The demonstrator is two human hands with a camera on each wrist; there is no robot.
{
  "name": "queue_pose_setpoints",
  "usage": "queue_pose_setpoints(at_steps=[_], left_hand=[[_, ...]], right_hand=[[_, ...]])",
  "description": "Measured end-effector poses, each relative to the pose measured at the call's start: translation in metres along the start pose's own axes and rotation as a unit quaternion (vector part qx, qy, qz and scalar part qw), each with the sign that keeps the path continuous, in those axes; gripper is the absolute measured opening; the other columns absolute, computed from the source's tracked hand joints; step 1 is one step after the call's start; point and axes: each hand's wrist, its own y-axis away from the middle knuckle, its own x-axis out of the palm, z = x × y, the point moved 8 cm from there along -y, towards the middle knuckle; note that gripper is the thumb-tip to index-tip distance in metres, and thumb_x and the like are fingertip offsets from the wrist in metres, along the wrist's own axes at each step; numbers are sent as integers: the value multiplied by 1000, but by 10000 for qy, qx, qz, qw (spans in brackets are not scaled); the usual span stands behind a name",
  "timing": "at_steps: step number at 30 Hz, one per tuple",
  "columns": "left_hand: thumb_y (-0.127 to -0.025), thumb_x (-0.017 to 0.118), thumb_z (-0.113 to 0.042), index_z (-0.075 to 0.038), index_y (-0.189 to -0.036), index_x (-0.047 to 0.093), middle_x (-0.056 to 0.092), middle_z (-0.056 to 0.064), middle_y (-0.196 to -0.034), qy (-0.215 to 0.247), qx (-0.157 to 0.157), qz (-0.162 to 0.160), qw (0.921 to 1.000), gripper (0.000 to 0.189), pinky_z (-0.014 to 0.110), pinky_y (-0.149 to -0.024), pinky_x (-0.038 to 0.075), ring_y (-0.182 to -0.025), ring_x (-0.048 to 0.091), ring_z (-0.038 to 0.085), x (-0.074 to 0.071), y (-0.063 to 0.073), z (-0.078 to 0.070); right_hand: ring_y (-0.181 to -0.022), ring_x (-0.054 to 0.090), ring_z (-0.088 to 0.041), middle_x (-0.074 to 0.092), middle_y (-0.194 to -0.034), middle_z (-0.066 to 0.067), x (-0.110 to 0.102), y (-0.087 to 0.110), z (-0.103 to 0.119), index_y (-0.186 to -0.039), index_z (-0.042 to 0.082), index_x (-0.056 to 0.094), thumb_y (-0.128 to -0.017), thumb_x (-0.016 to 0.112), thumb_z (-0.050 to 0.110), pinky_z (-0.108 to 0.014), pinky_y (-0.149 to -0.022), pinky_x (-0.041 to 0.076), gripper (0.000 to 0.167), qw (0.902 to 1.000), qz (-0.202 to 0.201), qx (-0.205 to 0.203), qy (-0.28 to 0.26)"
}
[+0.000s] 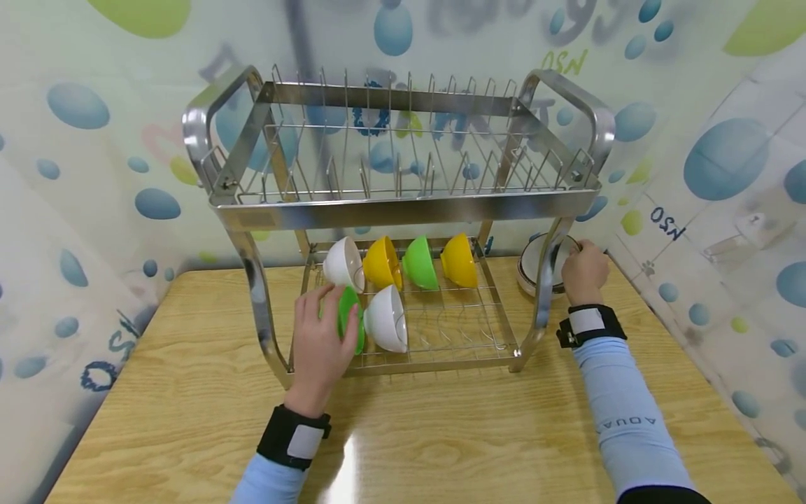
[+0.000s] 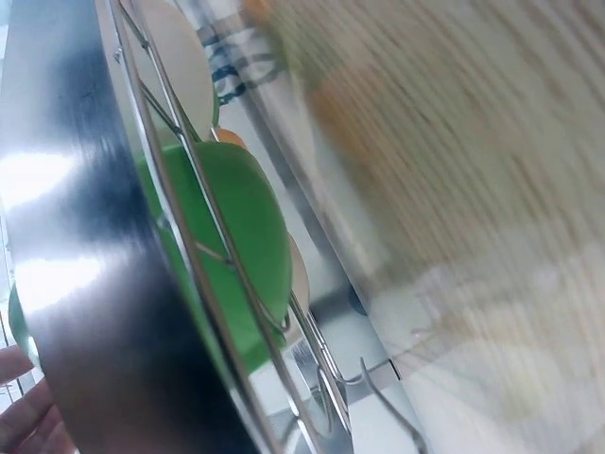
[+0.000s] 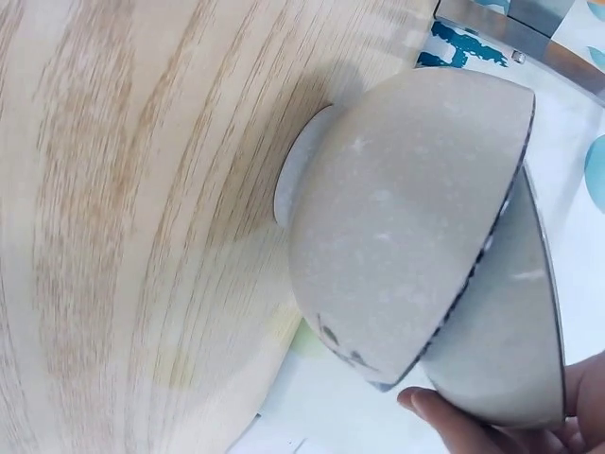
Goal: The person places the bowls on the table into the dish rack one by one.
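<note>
My left hand [image 1: 321,339] grips the rim of a green bowl [image 1: 350,318] tilted on its side at the front left of the rack's lower tier. A white bowl [image 1: 385,320] leans right beside it. The left wrist view shows a green bowl [image 2: 232,246] behind the wires, the fingers partly cut off at the corner. To the right of the rack, my right hand [image 1: 585,271] pinches the rim of a pale bowl [image 3: 501,331]. That bowl sits tilted inside a larger, dark-rimmed pale bowl [image 3: 406,208] standing on the table.
The two-tier metal dish rack [image 1: 403,210] stands on a wooden table [image 1: 441,441] against patterned walls. Behind, on the lower tier, lean a white bowl [image 1: 343,264], a yellow bowl [image 1: 380,264], another green bowl [image 1: 419,263] and another yellow bowl [image 1: 460,261]. Upright wires line the upper tier.
</note>
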Motion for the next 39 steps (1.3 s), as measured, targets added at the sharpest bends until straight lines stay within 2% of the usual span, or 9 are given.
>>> queue_pose_setpoints(at_steps=[7, 10, 16, 19, 25, 29, 35, 39], left_hand=[[-90, 59, -22, 5, -115, 59, 55, 24, -118, 50, -215, 177, 9996, 36, 46, -88, 42, -107, 47, 38, 2, -3, -2], [-91, 58, -23, 4, -116, 59, 55, 23, -119, 68, -245, 154, 9996, 37, 46, -88, 42, -107, 47, 38, 2, -5, -3], [-90, 60, -22, 4, -116, 59, 55, 24, -118, 61, -150, 81, 9998, 37, 47, -88, 41, -106, 47, 39, 4, -8, -6], [-90, 61, -21, 4, -116, 58, 55, 23, -117, 81, -147, 62, 9998, 37, 47, -88, 41, -106, 47, 38, 5, -8, -6], [-91, 60, -23, 3, -116, 59, 54, 22, -118, 139, -272, 59, 9995, 37, 46, -88, 41, -106, 46, 37, 6, -11, -7], [-90, 61, -22, 4, -115, 60, 55, 22, -118, 213, -261, 12, 9994, 36, 46, -86, 41, -104, 45, 37, 6, -13, -9], [-91, 59, -23, 4, -117, 59, 54, 22, -120, 183, -353, 123, 9991, 36, 44, -85, 41, -104, 45, 36, 9, -12, -11], [-91, 60, -22, 4, -116, 58, 53, 22, -121, 180, -369, 104, 9991, 36, 43, -83, 41, -104, 45, 36, 9, -13, -13]], right_hand=[[-100, 54, -54, 58, -110, -37, -12, 7, 4, -121, -13, 51, -101, 32, 9, -61, -87, 43, 35, 9972, -455, -343, -492], [-100, 54, -54, 58, -111, -36, -22, 11, 3, -126, -11, 48, -101, 30, 10, -61, -86, 43, 37, 9961, -607, -309, -569], [-113, 49, -53, 51, -125, -37, -38, 23, -8, -136, -9, 38, -102, 26, 13, -61, -94, 40, 42, 9977, -353, 182, -551], [-119, 47, -52, 47, -131, -36, -43, 31, -13, -138, -8, 36, -102, 26, 13, -61, -97, 38, 43, 9977, -251, 281, -568], [-116, 49, -49, 46, -133, -34, -49, 49, -12, -140, -5, 34, -103, 26, 17, -60, -92, 43, 44, 9972, -159, 289, -675], [-119, 46, -52, 45, -133, -36, -54, 59, -10, -139, -7, 34, -103, 27, 18, -62, -94, 40, 44, 9972, -158, 253, -685], [-123, 44, -50, 42, -137, -35, -59, 74, -15, -143, -4, 27, -104, 23, 19, -61, -94, 41, 46, 9950, -113, 494, -858], [-119, 47, -50, 41, -136, -37, -65, 83, -18, -144, -3, 24, -104, 20, 19, -59, -89, 44, 46, 9937, -40, 641, -914]])
